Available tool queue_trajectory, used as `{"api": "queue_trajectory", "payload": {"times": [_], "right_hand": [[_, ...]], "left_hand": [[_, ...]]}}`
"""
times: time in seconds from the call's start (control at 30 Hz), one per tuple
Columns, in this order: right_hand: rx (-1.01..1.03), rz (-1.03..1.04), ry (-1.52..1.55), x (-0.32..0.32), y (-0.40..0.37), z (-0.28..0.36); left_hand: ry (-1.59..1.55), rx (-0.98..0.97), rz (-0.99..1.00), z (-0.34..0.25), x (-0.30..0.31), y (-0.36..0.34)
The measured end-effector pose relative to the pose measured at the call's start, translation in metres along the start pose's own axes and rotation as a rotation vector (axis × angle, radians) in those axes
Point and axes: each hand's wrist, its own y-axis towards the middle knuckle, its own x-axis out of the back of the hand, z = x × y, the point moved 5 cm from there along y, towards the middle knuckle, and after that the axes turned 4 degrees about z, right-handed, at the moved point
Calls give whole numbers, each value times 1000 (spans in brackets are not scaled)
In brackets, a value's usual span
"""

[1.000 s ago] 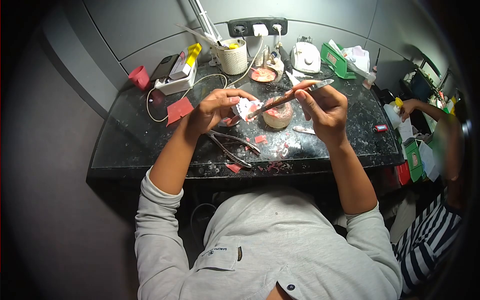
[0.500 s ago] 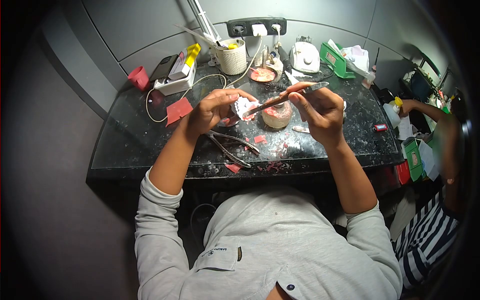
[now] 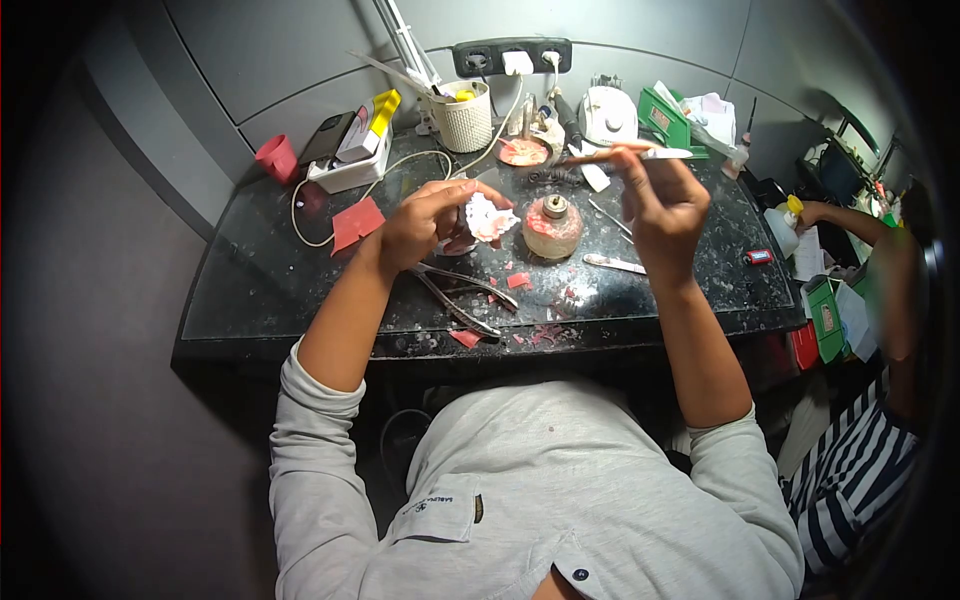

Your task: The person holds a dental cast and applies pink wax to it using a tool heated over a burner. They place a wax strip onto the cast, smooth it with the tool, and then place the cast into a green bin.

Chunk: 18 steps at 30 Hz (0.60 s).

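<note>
Between the fingers and thumb of my left hand [image 3: 412, 228] is a white dental cast [image 3: 488, 217] with pink wax on it, held above the bench. My right hand [image 3: 664, 205] grips a wax knife [image 3: 603, 156] with a brown handle. One metal end sticks out to the right, while the other points left toward a small dish of pink wax [image 3: 525, 151]. A glass spirit burner [image 3: 552, 230], smeared with pink, stands between my hands. Metal pliers [image 3: 462, 296] lie below my left hand, and a metal spatula [image 3: 615, 263] rests near my right wrist.
Pink wax scraps dot the bench [image 3: 270, 300] near its front edge. A wax sheet [image 3: 357, 222], a red cup [image 3: 277, 158] and a white box [image 3: 352, 170] are on the left. Behind stand a woven basket [image 3: 463, 120] and a white device [image 3: 608, 115]. Another person's arm [image 3: 860, 220] is at right.
My right hand has lifted the wax knife away from the dental cast, up and to the right, bringing the burner into fuller view. My left hand stays nearly still with the cast.
</note>
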Motion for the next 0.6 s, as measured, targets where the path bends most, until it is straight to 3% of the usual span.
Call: {"api": "queue_trajectory", "payload": {"times": [0.13, 0.37, 0.47, 0.6], "right_hand": [[45, -128, -130, 7, 15, -12], [35, -10, -231, 5, 20, -32], [34, -85, -102, 6, 18, -15], [-102, 13, 62, 0, 5, -6]], "left_hand": [[-23, 76, -42, 7, 4, 1], [-24, 39, -52, 5, 4, 2], [-6, 29, -62, 4, 4, 1], [37, -28, -8, -2, 2, -1]]}}
